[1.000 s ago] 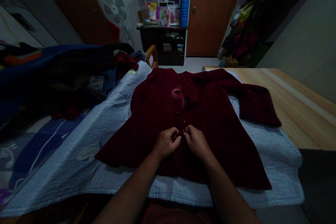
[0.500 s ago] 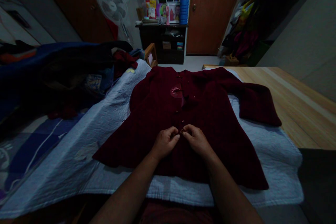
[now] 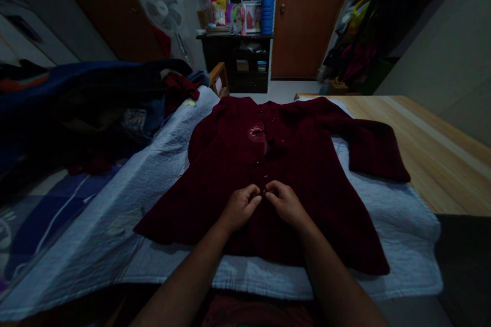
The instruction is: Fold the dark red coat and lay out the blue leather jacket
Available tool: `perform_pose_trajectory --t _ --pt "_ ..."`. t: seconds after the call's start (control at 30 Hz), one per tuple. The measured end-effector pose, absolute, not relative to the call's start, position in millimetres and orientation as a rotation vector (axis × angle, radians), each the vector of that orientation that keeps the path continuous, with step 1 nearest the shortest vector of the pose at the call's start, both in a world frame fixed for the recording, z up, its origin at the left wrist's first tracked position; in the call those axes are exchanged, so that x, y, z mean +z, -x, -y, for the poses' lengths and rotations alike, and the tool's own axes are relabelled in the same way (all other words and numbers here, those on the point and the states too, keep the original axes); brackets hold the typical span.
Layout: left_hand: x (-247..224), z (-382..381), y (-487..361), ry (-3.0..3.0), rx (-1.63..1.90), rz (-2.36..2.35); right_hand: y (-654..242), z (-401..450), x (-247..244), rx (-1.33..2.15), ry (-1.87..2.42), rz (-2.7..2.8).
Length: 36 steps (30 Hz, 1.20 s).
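A dark red coat (image 3: 307,163) lies spread out, front side up, its collar away from me and one sleeve stretched to the right. My left hand (image 3: 241,204) pinches the coat's front edge near a small shiny button (image 3: 264,192). Close on the other side, my right hand (image 3: 284,202) has thumb and fingertips pressed together at that same button. The fingertips hide part of it. Another button (image 3: 266,176) shows just above the hands. Farther up, the front gapes and reveals a pink lining patch (image 3: 257,132).
Beneath the coat is a light blue quilted cover (image 3: 161,163), partly over a wooden board (image 3: 445,153) at right. A heap of dark clothes (image 3: 95,107) sits on the left. Behind stand a fan (image 3: 164,7), a dark cabinet (image 3: 233,64) and a door (image 3: 307,20).
Both hands stay at the same button, with only slight finger movement; the button is now more covered. The whole view has shifted very slightly.
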<state>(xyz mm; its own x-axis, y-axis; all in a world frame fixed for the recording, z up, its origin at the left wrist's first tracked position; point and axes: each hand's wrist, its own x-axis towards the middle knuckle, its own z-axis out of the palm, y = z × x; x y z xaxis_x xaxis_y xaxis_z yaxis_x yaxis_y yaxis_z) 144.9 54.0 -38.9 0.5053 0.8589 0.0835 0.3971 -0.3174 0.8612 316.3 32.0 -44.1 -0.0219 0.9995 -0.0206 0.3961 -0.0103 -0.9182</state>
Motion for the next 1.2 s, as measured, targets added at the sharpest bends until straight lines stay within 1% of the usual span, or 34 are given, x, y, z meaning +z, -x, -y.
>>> perform_pose_trajectory --t 0.7,1.2 --pt "-37.4 -56.0 -148.1 -1.98 0.626 -1.044 -313.7 -32.2 -44.2 1.009 1.528 1.482" --pt "-37.8 -56.0 -150.8 -2.021 0.598 -1.074 -314.5 -35.7 -47.2 1.078 1.495 1.415"
